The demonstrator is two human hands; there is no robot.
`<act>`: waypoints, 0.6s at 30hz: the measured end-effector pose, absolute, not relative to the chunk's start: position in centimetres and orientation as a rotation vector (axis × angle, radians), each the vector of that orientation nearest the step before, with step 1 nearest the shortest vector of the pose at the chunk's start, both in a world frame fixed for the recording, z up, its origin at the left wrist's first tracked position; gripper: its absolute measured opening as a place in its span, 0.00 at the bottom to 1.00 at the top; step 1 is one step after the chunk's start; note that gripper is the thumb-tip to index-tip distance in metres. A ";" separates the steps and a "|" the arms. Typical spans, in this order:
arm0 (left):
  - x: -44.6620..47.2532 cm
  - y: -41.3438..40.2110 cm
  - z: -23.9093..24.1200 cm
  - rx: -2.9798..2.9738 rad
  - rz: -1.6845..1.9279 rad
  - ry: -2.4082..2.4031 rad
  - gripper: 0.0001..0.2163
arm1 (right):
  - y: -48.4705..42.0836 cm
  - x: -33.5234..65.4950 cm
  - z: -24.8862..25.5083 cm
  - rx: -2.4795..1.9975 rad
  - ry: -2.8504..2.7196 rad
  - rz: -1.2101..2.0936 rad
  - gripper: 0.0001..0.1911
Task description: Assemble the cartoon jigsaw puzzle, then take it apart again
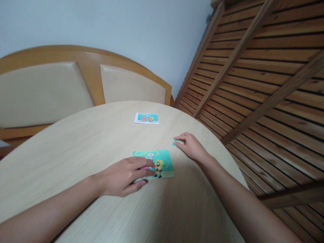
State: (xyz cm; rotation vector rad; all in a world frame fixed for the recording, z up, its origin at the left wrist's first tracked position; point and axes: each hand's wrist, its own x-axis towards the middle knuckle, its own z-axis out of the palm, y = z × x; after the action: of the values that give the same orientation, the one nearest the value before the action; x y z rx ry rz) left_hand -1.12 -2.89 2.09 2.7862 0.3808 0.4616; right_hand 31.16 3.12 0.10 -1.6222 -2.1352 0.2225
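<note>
A round pale wooden table (pixel 76 148) carries everything here, and nothing on it serves as a container: no box, tray or bag shows anywhere, only flat cards and one loose piece.

Taking the cartoon puzzle board (pixel 162 163) as the landmark, it lies flat on the table near the front middle, picture side up (turquoise ground with small cartoon figures). The left hand (pixel 124 177) comes in from the left of the board and rests palm down across its left part, fingers stretched out almost flat and only loosely spread, the fingertips (pixel 149 167) lying on the printed surface. It presses or steadies the board rather than gripping anything; the thumb lies along the board's near left edge.

Behind the board, further across the table and well apart from both hands, lies a small printed reference picture (pixel 146 118) with a white border, showing the same turquoise scene.

To the right of the board and a little behind it, a small turquoise puzzle piece (pixel 174 142) lies on the table. The right hand (pixel 191 146) sits just beside it, knuckles up and fingers curled over, the fingertips touching the piece. Whether the piece is pinched and lifted or merely touched cannot be told, since the fingers hide most of it.
</note>
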 end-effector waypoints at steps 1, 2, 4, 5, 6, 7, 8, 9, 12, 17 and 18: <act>-0.9 -3.1 2.2 2.781 0.457 0.364 0.17 | 3.2 30.8 0.0 -1.635 -2.121 0.206 0.15; -0.7 -3.3 2.3 2.772 0.452 0.351 0.16 | 3.3 30.5 0.0 -1.646 -2.111 0.191 0.15; -0.2 -3.9 2.5 2.737 0.441 0.332 0.16 | 3.3 29.7 0.0 -1.654 -2.112 0.168 0.15; 0.0 -4.1 2.6 2.715 0.438 0.322 0.17 | 3.3 29.2 0.0 -1.644 -2.124 0.168 0.15; 0.2 -4.3 2.7 2.700 0.433 0.315 0.17 | 3.3 28.6 0.1 -1.626 -2.143 0.177 0.15; 0.4 -4.5 2.7 2.691 0.430 0.310 0.17 | 3.1 28.0 0.2 -1.601 -2.162 0.193 0.15; 0.5 -4.6 2.7 2.687 0.427 0.304 0.18 | 2.9 27.3 0.3 -1.571 -2.187 0.224 0.15; 0.6 -4.7 2.7 2.687 0.425 0.297 0.18 | 2.7 26.6 0.5 -1.547 -2.203 0.259 0.15; 0.5 -4.5 2.4 2.700 0.455 0.294 0.20 | 1.5 24.6 0.8 -1.454 -2.282 0.409 0.15; -0.2 -2.9 1.6 2.772 0.618 0.630 0.15 | -0.4 23.8 1.7 -1.314 -2.378 0.421 0.20; -0.4 -2.6 1.5 2.772 0.640 0.712 0.15 | -0.6 24.0 1.9 -1.323 -2.379 0.395 0.19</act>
State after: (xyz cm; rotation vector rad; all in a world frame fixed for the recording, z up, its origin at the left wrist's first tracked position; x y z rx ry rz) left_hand -0.37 -2.57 1.47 2.7720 0.7117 0.6398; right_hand 24.02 -0.60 1.91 -1.3234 -2.3786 0.3950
